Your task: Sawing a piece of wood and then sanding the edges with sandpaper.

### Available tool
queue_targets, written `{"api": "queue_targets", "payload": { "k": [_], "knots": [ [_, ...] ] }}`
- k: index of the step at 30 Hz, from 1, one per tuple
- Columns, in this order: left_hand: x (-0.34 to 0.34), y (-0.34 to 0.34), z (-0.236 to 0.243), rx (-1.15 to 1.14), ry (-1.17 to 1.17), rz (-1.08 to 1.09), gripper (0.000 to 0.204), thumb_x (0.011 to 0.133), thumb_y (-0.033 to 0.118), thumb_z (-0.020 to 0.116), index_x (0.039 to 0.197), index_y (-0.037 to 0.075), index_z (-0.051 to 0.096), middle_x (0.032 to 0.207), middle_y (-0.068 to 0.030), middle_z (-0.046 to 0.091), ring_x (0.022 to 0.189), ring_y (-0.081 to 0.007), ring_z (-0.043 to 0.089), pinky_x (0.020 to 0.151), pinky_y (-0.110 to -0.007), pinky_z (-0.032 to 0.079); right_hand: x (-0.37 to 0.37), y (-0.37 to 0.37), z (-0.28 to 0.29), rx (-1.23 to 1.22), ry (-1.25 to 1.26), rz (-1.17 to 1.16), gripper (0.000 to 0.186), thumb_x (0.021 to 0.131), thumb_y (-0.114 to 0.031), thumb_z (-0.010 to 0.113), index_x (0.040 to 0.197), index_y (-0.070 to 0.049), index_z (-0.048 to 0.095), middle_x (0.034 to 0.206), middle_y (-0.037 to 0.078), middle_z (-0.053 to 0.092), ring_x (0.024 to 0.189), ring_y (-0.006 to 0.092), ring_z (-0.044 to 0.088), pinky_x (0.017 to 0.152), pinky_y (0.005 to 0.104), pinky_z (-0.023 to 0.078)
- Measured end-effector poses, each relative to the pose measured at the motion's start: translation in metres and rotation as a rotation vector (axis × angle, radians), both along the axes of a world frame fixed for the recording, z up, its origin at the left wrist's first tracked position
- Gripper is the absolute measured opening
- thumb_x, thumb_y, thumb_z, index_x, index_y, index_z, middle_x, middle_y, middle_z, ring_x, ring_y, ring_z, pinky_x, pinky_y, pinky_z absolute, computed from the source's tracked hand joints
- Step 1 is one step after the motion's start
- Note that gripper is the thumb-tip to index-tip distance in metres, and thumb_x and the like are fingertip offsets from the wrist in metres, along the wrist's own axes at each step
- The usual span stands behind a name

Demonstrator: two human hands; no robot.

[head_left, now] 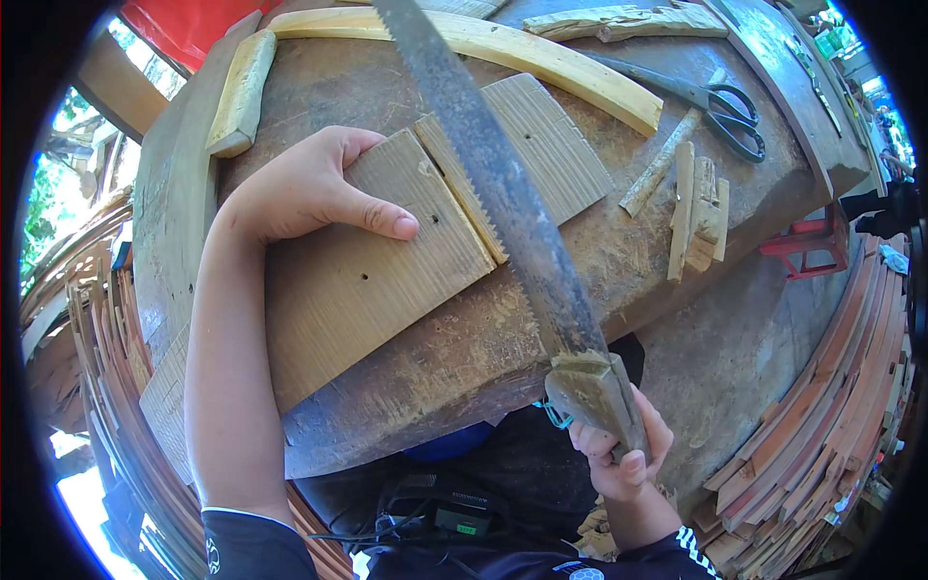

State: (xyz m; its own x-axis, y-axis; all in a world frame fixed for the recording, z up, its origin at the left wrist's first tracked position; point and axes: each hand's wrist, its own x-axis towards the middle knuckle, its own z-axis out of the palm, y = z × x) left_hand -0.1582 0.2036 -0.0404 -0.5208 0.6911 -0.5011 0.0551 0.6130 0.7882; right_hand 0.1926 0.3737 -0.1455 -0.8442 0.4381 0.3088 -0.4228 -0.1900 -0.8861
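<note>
Half saw blade (pixel 503 184) beyond frame top

A small black box-shaped device (pixel 454 512) with a bright green rectangular label on its front face sat at the lower middle of the view, among black cables. No packages, signs or lit screens could be made out elsewhere.

saw blade (pixel 503 184): dull metal, rust-pitted
saw handle (pixel 594 396): worn grey wood
board (pixel 387 261): pale wood, rough-sawn ridges
workbench (pixel 619 242): dark weathered wood, scarred
scissors (pixel 720 106): matt black handles, metal blades
</note>
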Motion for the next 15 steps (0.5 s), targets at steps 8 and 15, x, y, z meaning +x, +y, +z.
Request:
{"api": "queue_targets", "payload": {
  "k": [8, 15],
  "knots": [
    [-0.0003, 0.0, 0.0005, -0.007, -0.009, 0.008, 0.07, 0.061, 0.022, 0.099, 0.119, -0.003, 0.068, 0.105, -0.0047, 0.074, 0.097, -0.0125, 0.067, 0.092, -0.026, 0.051, -0.0015, 0.0042, 0.0025, -0.006, -0.033, 0.008, 0.063, 0.103, -0.034, 0.058, 0.142, 0.014, 0.046, 0.06, 0.004, 0.053, 0.051, 0.0124, 0.048, 0.049, 0.0297, 0.043],
    [0.0003, -0.0002, 0.0011, -0.019, 0.008, 0.002, 0.068, 0.062, 0.022, 0.098, 0.118, -0.003, 0.069, 0.103, -0.0046, 0.074, 0.095, -0.0121, 0.067, 0.091, -0.026, 0.051, 0.0024, 0.0067, 0.0026, 0.011, -0.056, 0.016, 0.061, 0.104, -0.036, 0.056, 0.143, 0.01, 0.045, 0.059, 0.006, 0.054, 0.05, 0.0136, 0.051, 0.05, 0.0303, 0.046]
  ]
}}
